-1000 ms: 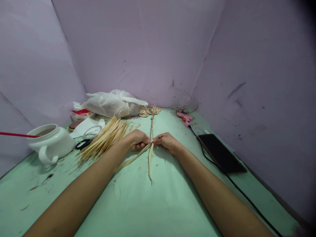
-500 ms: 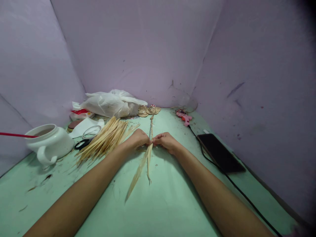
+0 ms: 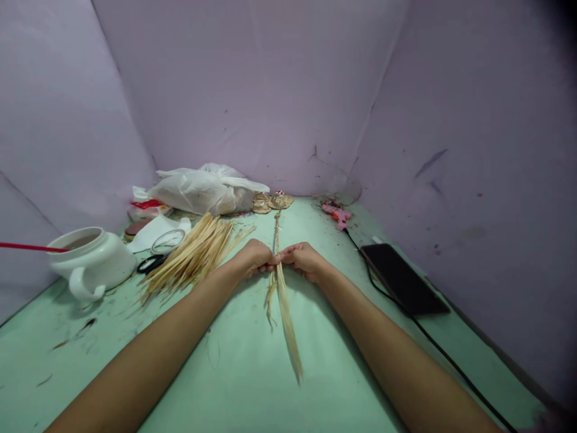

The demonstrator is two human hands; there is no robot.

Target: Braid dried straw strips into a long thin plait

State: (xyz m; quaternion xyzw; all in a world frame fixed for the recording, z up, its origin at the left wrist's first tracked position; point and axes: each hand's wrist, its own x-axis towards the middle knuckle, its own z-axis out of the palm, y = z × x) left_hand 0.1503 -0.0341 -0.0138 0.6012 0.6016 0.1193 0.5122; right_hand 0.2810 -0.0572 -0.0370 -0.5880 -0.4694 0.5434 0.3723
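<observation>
My left hand (image 3: 253, 257) and my right hand (image 3: 303, 257) meet at the middle of the green table (image 3: 243, 373), both pinched on a thin plaited straw cord (image 3: 276, 231) that runs away from me toward the back wall. Loose pale straw strips (image 3: 285, 310) hang from the pinch point toward me; one long strip lies on the table and points to the lower right. A bundle of straw strips (image 3: 195, 252) lies just left of my left hand.
A white pot (image 3: 92, 260) with a red stick stands at far left. Black scissors (image 3: 151, 263), a clear lid and a plastic bag (image 3: 202, 189) lie behind the bundle. A pink glue gun (image 3: 337, 213), its black cable and a dark phone (image 3: 403, 278) sit on the right.
The long loose strip has swung from the left of the pinch point across to the lower right. Both hands stayed together at the cord.
</observation>
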